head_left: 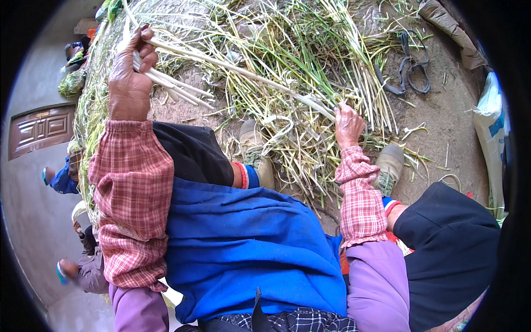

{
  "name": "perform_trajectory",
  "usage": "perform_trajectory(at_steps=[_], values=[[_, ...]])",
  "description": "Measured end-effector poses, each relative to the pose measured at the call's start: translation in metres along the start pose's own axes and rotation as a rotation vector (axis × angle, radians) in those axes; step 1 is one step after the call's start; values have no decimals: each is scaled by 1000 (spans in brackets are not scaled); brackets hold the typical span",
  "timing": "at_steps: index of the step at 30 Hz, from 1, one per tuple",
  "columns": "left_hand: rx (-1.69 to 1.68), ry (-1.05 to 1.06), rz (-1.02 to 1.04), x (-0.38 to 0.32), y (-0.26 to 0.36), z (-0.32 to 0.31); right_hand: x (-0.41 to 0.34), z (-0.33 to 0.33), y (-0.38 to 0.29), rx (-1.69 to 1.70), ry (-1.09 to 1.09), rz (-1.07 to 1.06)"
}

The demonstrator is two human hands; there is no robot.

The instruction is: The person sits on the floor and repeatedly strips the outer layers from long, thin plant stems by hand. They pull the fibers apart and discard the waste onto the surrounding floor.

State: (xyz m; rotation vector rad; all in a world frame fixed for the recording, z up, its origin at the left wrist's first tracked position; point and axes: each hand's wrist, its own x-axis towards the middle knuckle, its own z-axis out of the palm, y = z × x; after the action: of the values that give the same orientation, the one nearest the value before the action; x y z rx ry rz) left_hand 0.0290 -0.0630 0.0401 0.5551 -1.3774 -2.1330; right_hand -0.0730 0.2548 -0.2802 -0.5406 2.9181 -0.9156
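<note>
My left hand (pixel 135 70), raised at the upper left, is closed around several pale plant stalks (pixel 176 85), their cut-looking ends sticking out to the right. One long pale stalk (pixel 249 74) runs from this hand down to my right hand (pixel 350 124), whose fingers are closed at its lower end. Green leaves lie close to the right fingertips. Beneath both hands spreads a loose heap of green and yellowed stalks and stripped leaves (pixel 282 83). Beside the right hand, a row of pale stalks (pixel 373 95) lies roughly side by side on the heap.
My shoes (pixel 255 141) stand among the scraps on the dirt floor. A dark strap (pixel 404 66) lies at the upper right, near a white sack (pixel 489 137). Along the left, a large pile of stalks (pixel 89 137) separates me from several people near a grey wall (pixel 33 182).
</note>
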Motion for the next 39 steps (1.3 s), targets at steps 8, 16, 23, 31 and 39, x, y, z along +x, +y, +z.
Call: perform_trajectory(at_steps=[8,16,23,31,39], values=[[-109,37,-15,0,16,-19,9,-12,23,-269,-41,-121],[24,-71,-171,0,-32,21,27,-84,-154,1079,-336,-303],[113,-173,-244,-3,-54,33,4,-108,-192,1543,-713,-93],[89,-106,-251,-5,-74,44,2,-96,-193,1704,-712,65],[273,-127,-310,-14,-77,50,22,-90,-182,1271,-267,30]])
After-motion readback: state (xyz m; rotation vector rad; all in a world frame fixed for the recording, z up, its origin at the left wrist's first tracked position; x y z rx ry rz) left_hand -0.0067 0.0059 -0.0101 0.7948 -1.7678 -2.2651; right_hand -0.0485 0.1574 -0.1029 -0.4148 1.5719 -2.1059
